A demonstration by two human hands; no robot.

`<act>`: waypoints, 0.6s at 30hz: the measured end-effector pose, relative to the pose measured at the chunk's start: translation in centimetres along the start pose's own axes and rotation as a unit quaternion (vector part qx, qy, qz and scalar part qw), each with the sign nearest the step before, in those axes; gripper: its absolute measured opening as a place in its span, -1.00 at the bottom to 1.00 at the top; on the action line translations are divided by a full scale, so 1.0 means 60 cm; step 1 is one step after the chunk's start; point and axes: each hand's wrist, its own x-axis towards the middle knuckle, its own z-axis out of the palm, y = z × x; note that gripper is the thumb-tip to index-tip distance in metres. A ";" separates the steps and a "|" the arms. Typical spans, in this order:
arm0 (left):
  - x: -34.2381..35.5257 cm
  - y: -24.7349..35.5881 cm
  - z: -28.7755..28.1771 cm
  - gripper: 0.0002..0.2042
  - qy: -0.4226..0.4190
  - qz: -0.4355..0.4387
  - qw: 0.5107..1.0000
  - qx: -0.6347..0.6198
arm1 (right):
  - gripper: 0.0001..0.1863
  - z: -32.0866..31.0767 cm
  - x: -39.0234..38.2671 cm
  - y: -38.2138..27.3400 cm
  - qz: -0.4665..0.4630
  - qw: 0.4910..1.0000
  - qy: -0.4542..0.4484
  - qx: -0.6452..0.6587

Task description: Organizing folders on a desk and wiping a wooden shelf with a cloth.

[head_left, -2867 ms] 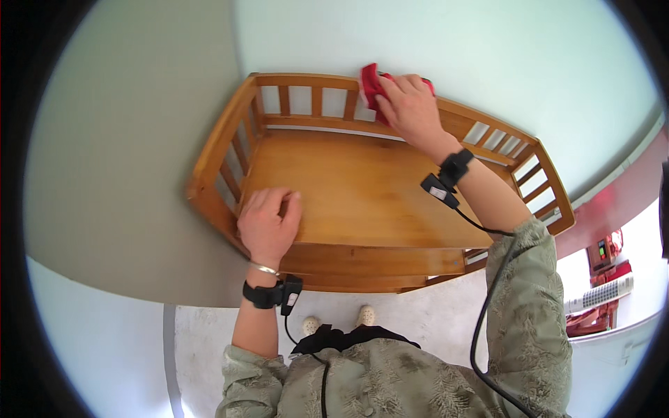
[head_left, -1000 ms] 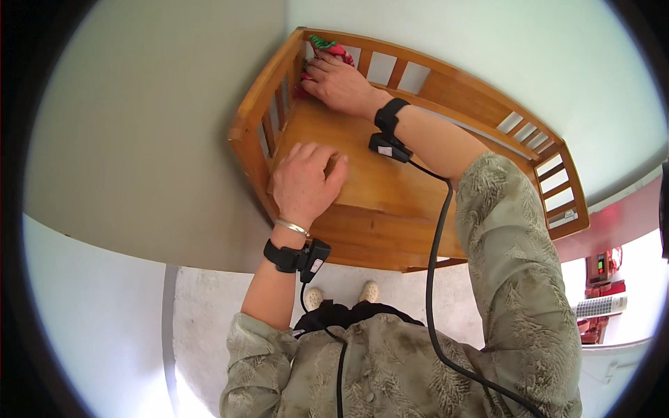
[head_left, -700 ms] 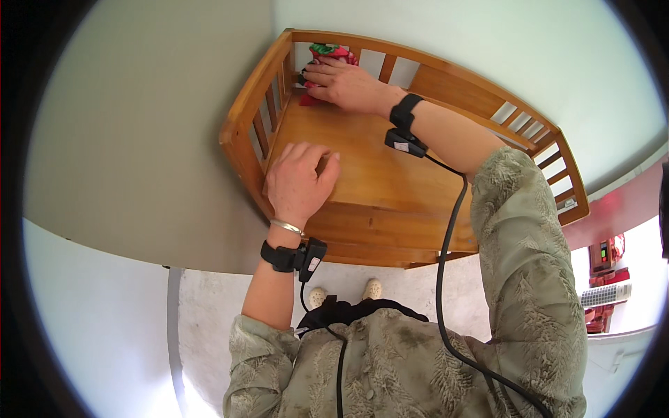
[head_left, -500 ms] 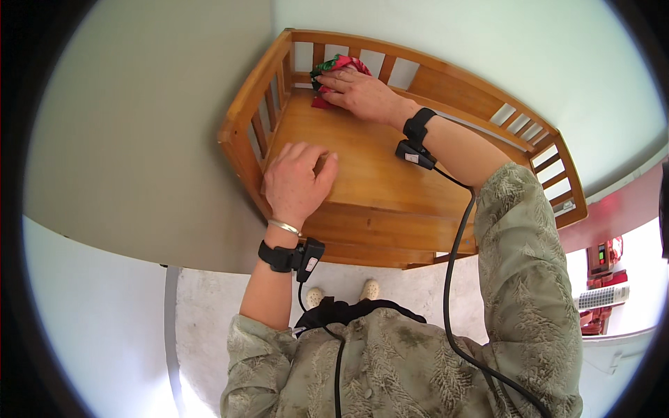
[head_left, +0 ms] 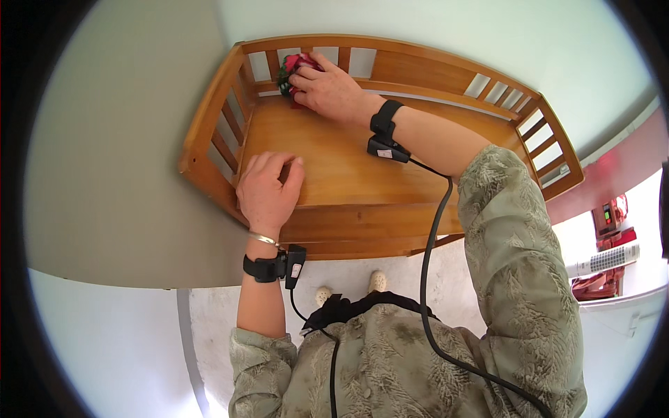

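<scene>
A wooden crib frame (head_left: 209, 125) with slatted sides and a bare board base stands below me. My right hand (head_left: 333, 90) reaches into its far left corner and presses a red and green cloth (head_left: 293, 67) against the slats there, fingers closed over it. My left hand (head_left: 268, 187) lies flat, fingers spread, on the near left part of the board beside the front rail. Both wrists wear black bands with cables running back to my body.
Pale walls stand behind and to the left of the crib. A grey speckled floor and my shoes (head_left: 348, 289) show beneath the front rail. A red machine (head_left: 610, 216) and a white ribbed unit (head_left: 603, 259) stand at the right edge.
My right hand has carried the red cloth from the middle of the back rail to the far left corner, wiping back and forth there. My left hand has stayed on the board.
</scene>
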 end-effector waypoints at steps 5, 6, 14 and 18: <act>-0.001 0.000 -0.002 -0.87 -0.005 0.001 1.000 0.003 | -0.81 -0.016 -0.050 0.031 -0.004 0.993 -0.060 0.100; 0.000 0.001 -0.003 -0.87 -0.006 0.004 1.000 0.000 | -0.81 -0.017 -0.068 0.037 -0.004 0.993 -0.061 0.100; -0.004 -0.004 -0.005 -0.89 0.008 0.003 1.000 0.010 | -0.69 -0.033 -0.141 0.042 0.098 0.981 -0.048 0.162; -0.007 -0.002 0.002 -0.91 0.058 0.028 0.998 0.010 | -0.60 -0.043 -0.102 0.020 0.197 0.873 -0.132 0.427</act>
